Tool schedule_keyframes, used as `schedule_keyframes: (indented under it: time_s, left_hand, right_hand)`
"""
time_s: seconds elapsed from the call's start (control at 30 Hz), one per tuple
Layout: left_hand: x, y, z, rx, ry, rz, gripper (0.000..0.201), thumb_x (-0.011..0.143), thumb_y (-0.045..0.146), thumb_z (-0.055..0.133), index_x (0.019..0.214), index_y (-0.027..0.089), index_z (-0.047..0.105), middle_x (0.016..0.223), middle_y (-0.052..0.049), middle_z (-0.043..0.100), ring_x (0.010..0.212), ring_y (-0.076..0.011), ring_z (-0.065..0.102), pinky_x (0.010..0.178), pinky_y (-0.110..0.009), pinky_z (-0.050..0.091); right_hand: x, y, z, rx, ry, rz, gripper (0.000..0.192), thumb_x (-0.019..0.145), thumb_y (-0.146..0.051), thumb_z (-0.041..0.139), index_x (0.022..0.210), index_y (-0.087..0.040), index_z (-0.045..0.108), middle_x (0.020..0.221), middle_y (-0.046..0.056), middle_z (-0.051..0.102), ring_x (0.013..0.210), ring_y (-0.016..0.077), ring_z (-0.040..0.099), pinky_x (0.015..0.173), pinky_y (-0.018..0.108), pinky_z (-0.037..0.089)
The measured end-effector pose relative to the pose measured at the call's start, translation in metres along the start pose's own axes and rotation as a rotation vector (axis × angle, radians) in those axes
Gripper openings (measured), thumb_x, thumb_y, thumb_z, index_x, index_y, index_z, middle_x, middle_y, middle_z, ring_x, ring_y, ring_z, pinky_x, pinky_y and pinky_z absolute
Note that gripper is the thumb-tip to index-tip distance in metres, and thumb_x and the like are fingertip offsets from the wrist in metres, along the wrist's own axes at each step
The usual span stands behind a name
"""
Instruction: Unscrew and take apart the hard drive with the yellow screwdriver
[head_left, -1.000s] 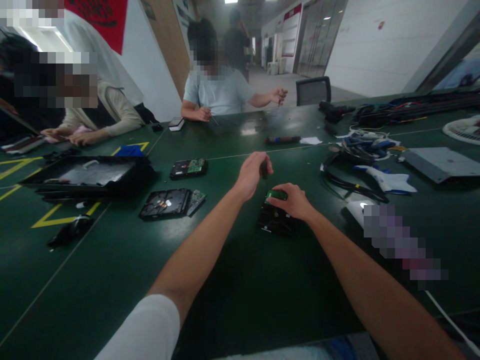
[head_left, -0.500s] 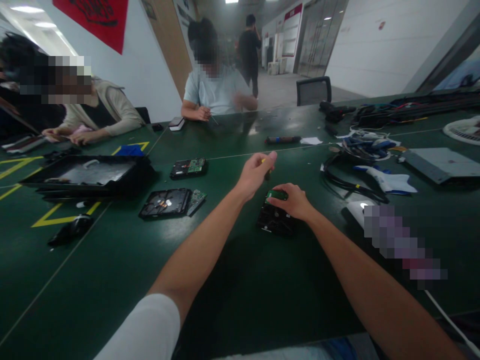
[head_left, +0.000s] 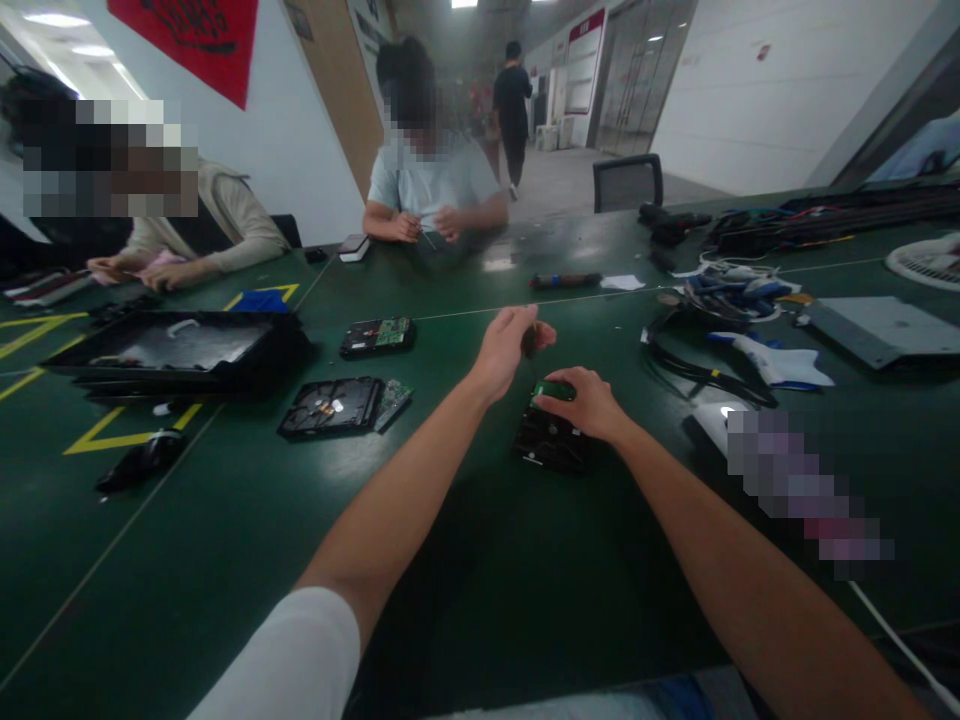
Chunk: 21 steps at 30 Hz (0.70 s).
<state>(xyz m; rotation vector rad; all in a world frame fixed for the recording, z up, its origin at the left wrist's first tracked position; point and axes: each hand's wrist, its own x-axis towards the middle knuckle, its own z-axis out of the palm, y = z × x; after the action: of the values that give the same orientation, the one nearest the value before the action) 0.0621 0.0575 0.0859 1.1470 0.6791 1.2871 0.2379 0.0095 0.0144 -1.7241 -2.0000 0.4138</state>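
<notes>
A black hard drive (head_left: 551, 445) lies on the green table in front of me, a green circuit board (head_left: 553, 389) at its far end. My right hand (head_left: 589, 400) grips that far end, thumb on the board and fingers curled round the side. Just above and left of it, my left hand (head_left: 510, 345) is closed round a small screwdriver (head_left: 531, 342). Most of its handle is hidden by the fingers, and a thin shaft points down towards the board. Whether the tip touches a screw is too small to tell.
Left of my arm lie another hard drive (head_left: 330, 408), a loose circuit board (head_left: 393, 405) and a farther drive (head_left: 377, 337). Black trays (head_left: 180, 350) stand further left. Cables (head_left: 705, 375), a glove (head_left: 784, 362) and a metal box (head_left: 885, 330) are at right. Co-workers sit opposite.
The fingers of my left hand have turned about the screwdriver, so its yellow part no longer shows. My right hand and the hard drive stay put. A co-worker opposite brought both hands together.
</notes>
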Motion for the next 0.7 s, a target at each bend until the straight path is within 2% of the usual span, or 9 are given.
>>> schedule_keyframes:
  time_s: [0.17,0.27,0.47,0.6,0.7]
  left_hand:
    - [0.0018,0.0003,-0.0057,0.167,0.017,0.104,0.026,0.095,0.042,0.078,0.084,0.020,0.068,0.079,0.002,0.064,0.074,-0.0115,0.059,0.072,-0.025,0.047]
    - [-0.0002,0.0036,-0.0054,0.215,-0.019,0.120,0.024,0.095,0.040,0.078,0.083,0.021,0.072,0.080,0.001,0.066,0.076,-0.0118,0.059,0.073,-0.025,0.047]
    - [-0.0027,0.0061,0.0021,0.082,-0.073,0.047,0.014,0.097,0.032,0.070,0.091,0.020,0.068,0.081,-0.003,0.073,0.078,-0.0154,0.069,0.077,-0.030,0.052]
    - [-0.0010,0.0016,0.0028,0.069,-0.051,0.059,0.025,0.103,0.037,0.059,0.084,0.021,0.063,0.075,-0.002,0.068,0.072,-0.0159,0.065,0.072,-0.030,0.052]
    - [-0.0007,-0.0022,0.0021,0.104,-0.043,0.077,0.038,0.106,0.050,0.058,0.081,0.023,0.059,0.073,0.000,0.061,0.069,-0.0145,0.060,0.072,-0.030,0.052]
  right_hand:
    - [0.0009,0.0001,-0.0013,0.010,-0.019,0.003,0.047,0.093,-0.063,0.075,0.125,-0.030,0.079,0.130,0.009,0.076,0.125,0.0364,0.066,0.104,0.054,0.050]
    - [0.0014,0.0011,-0.0008,0.018,-0.017,0.005,0.046,0.092,-0.063,0.076,0.125,-0.031,0.079,0.130,0.009,0.076,0.125,0.0360,0.066,0.105,0.053,0.050]
    - [0.0021,0.0033,0.0016,0.000,0.006,-0.001,0.046,0.092,-0.064,0.076,0.124,-0.032,0.079,0.128,0.008,0.076,0.125,0.0370,0.066,0.105,0.056,0.049]
    - [0.0022,0.0035,0.0015,-0.004,0.000,-0.012,0.045,0.092,-0.062,0.077,0.125,-0.031,0.079,0.129,0.009,0.077,0.124,0.0367,0.067,0.104,0.054,0.050]
    - [0.0019,0.0027,0.0008,-0.007,-0.001,-0.010,0.044,0.092,-0.061,0.078,0.125,-0.032,0.079,0.130,0.008,0.077,0.124,0.0362,0.067,0.104,0.054,0.051]
